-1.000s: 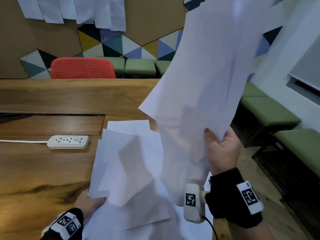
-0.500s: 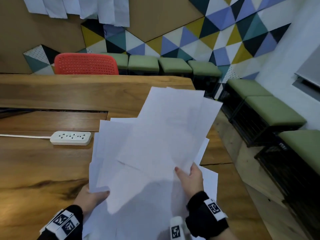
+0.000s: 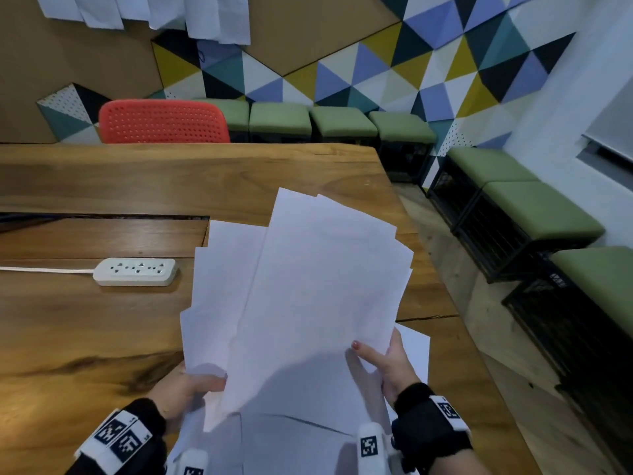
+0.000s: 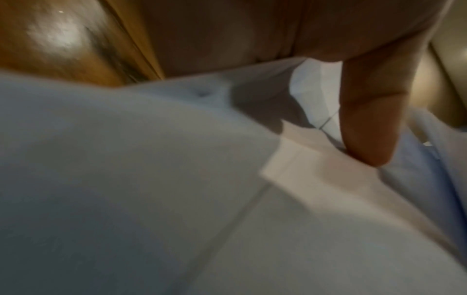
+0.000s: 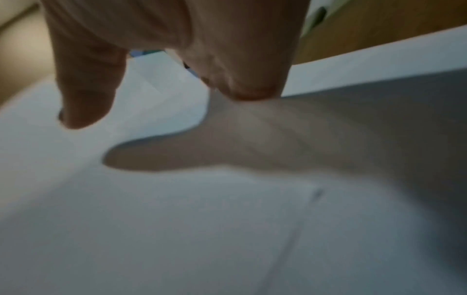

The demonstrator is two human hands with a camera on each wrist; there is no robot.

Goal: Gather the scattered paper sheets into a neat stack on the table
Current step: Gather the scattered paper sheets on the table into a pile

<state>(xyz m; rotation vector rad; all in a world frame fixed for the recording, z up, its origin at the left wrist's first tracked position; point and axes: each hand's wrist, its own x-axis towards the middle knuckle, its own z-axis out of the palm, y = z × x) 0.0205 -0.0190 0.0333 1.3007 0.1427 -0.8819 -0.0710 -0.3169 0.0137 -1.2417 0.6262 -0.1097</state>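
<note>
Several white paper sheets [image 3: 308,296] lie fanned and overlapping near the right end of the wooden table [image 3: 144,186]. My right hand [image 3: 387,363] pinches the lower right edge of the upper bundle, thumb on top. My left hand [image 3: 191,389] holds the lower left corner of the sheets, thumb on the paper. More sheets [image 3: 294,443] lie flat under the bundle near the front edge. In the left wrist view a fingertip [image 4: 371,143] presses on the paper [image 4: 177,199]. In the right wrist view the thumb [image 5: 85,95] hovers over a sheet [image 5: 202,229].
A white power strip [image 3: 135,271] with its cord lies on the table left of the sheets. A red chair [image 3: 163,122] stands behind the table. Green-cushioned stools [image 3: 527,214] line the wall and the right side. The table's right edge runs close to the sheets.
My right hand has brought the raised bundle down from high in the air onto the spread sheets. My left hand has moved slightly right and taken the lower left corner.
</note>
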